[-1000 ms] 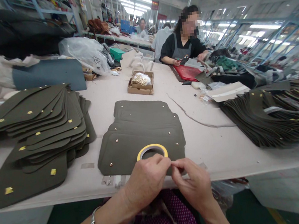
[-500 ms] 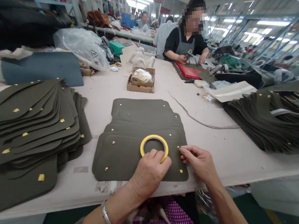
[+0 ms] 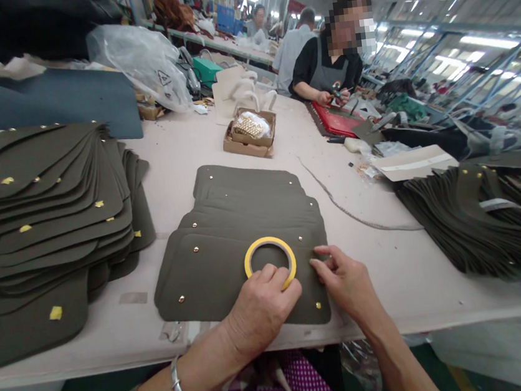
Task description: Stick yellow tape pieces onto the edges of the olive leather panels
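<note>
A roll of yellow tape [image 3: 267,241] stands partly raised above a stack of dark olive, leather-like pieces [image 3: 231,268]. My left hand [image 3: 266,301] is closed on the roll's lower right rim. Over the right edge of the stack is my right hand [image 3: 345,277], its thumb and forefinger slightly apart, tips at the top piece. Nothing shows clearly between them. Small gold studs [image 3: 196,249] dot both sides of the pieces. A yellow tape bit [image 3: 319,305] covers a spot at the lower right corner.
Fanned olive pieces with yellow tape bits [image 3: 56,313] lie at the left; another bundle [image 3: 451,217] lies right. Beyond stand a cardboard box with gold studs [image 3: 249,143] and a plastic bag [image 3: 139,65]. A grey cord [image 3: 336,202] crosses the table. A co-worker [image 3: 331,74] works opposite.
My right thumb and forefinger have parted; the small gold-coloured bit at their tips no longer shows. My left hand keeps the tape roll. The view has shifted slightly.
</note>
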`<state>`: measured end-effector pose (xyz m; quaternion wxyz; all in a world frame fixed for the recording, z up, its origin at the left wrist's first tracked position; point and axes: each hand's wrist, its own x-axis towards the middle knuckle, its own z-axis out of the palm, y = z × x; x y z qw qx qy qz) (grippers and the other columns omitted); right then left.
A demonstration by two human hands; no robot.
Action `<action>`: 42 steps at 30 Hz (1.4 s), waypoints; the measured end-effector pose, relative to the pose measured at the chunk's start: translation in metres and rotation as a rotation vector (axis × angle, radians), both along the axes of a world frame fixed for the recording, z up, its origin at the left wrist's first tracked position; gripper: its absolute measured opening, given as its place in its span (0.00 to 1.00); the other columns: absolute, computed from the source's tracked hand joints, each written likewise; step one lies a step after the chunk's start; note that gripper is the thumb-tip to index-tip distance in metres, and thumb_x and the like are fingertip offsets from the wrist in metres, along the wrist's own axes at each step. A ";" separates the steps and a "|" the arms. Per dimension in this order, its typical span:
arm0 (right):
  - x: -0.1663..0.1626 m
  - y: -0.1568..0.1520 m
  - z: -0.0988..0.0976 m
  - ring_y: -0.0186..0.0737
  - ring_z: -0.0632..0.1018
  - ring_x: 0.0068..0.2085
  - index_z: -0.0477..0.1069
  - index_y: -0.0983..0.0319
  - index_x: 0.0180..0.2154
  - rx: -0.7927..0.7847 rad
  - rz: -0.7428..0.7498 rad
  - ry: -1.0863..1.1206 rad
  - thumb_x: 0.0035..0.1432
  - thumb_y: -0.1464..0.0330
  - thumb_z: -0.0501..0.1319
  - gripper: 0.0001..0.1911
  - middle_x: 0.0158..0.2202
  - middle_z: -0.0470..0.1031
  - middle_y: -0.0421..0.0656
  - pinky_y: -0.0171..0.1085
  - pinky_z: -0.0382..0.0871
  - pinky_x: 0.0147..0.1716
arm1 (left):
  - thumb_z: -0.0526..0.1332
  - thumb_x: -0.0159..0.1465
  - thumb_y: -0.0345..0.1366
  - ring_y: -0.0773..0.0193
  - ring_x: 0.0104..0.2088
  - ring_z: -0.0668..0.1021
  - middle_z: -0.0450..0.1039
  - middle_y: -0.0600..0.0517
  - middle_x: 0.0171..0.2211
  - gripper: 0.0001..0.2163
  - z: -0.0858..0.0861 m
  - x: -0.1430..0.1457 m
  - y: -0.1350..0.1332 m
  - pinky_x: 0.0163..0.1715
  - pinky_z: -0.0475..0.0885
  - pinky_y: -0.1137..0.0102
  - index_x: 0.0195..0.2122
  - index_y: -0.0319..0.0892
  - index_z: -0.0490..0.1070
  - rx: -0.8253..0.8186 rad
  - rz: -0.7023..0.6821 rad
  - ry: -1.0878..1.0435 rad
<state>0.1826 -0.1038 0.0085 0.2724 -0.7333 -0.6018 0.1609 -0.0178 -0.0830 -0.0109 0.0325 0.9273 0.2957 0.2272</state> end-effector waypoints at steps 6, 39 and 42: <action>0.015 -0.013 0.000 0.38 0.78 0.31 0.71 0.61 0.38 0.186 0.098 -0.177 0.62 0.62 0.56 0.10 0.30 0.77 0.43 0.37 0.72 0.32 | 0.54 0.66 0.32 0.58 0.34 0.67 0.66 0.50 0.33 0.04 0.001 0.000 0.000 0.30 0.67 0.66 0.34 0.42 0.64 -0.026 -0.007 0.003; -0.031 -0.065 0.003 0.37 0.75 0.26 0.64 0.62 0.49 -0.054 -0.078 0.336 0.57 0.60 0.60 0.20 0.26 0.71 0.37 0.35 0.71 0.25 | 0.50 0.67 0.29 0.60 0.37 0.72 0.72 0.48 0.39 0.09 0.002 -0.033 -0.004 0.37 0.71 0.66 0.40 0.41 0.70 -0.111 0.054 -0.195; -0.039 -0.076 0.000 0.37 0.74 0.23 0.63 0.61 0.50 -0.157 -0.024 0.270 0.59 0.61 0.59 0.19 0.23 0.69 0.35 0.35 0.69 0.23 | 0.50 0.68 0.29 0.62 0.38 0.75 0.74 0.49 0.38 0.09 0.005 -0.038 -0.003 0.38 0.72 0.68 0.42 0.42 0.70 -0.157 0.030 -0.317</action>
